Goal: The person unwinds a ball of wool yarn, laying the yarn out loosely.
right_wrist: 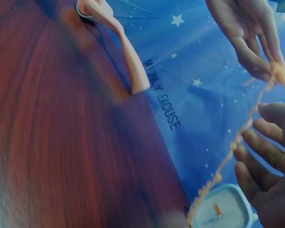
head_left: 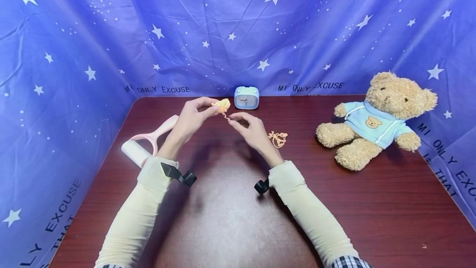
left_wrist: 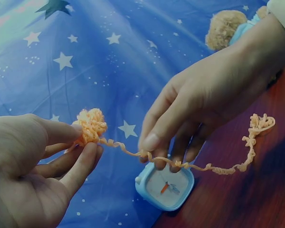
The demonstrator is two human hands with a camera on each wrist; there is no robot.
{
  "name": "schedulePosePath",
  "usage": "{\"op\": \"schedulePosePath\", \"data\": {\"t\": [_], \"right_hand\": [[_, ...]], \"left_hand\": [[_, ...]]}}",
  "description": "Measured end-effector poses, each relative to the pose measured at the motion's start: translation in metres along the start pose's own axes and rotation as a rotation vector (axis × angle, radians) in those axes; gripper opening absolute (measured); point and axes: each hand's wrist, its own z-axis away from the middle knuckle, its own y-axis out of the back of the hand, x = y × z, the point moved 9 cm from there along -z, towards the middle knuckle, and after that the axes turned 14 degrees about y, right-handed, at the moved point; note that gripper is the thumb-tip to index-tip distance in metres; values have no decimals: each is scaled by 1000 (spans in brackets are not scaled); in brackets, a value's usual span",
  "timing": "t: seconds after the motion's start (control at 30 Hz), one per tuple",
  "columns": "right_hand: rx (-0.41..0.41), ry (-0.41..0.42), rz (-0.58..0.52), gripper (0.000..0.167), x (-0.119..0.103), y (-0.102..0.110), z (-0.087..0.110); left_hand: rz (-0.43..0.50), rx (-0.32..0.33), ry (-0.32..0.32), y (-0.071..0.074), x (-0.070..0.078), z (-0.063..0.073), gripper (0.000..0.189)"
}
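Basically, L hand (head_left: 191, 117) is pinching the orange yarn ball (head_left: 224, 106) above the bench (head_left: 230, 218) and R hand (head_left: 251, 130) is pinching its kinked strand (left_wrist: 223, 171), so tugging hard is prob. risking knots b/c the tail (left_wrist: 254, 122) is lying bunched.

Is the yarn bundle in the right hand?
No, the left hand pinches the yarn bundle; the right hand holds the cord trailing from it.

- You can read "MI ONLY EXCUSE" on the blue cloth (head_left: 208, 20) behind the back edge of the counter (head_left: 230, 218).
- Beyond the right edge, the cloth shows you "MI ONLY" and "IS THAT".
- Beyond the left edge, it shows you "EXCUSE".
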Motion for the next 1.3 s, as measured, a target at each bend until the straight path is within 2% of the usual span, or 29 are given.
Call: {"op": "schedulePosePath", "data": {"t": [0.17, 0.33, 0.5, 0.63, 0.73, 0.87, 1.03, 1.3], "right_hand": [[-7, 32, -11, 16, -9, -8, 0], [-10, 22, -91, 13, -15, -6, 1], [7, -30, -188, 15, -17, 8, 1], [73, -37, -273, 15, -20, 27, 1], [136, 1, -274, 13, -33, 45, 1], [212, 49, -229, 13, -49, 67, 2], [299, 65, -183, 13, -48, 89, 5], [448, 66, -180, 7, -38, 120, 13]], "left_hand": [[-37, 14, 5, 0, -1, 0, 29], [-38, 31, 3, 1, -3, -2, 28], [58, 40, 4, 6, -5, -4, 27], [176, 20, 26, 8, -8, -5, 25], [213, 17, 41, 10, -11, -5, 24], [185, 36, 46, 13, -12, -4, 24], [151, 61, 46, 17, -13, -4, 24], [141, 94, 73, 24, -18, -5, 22]]}}
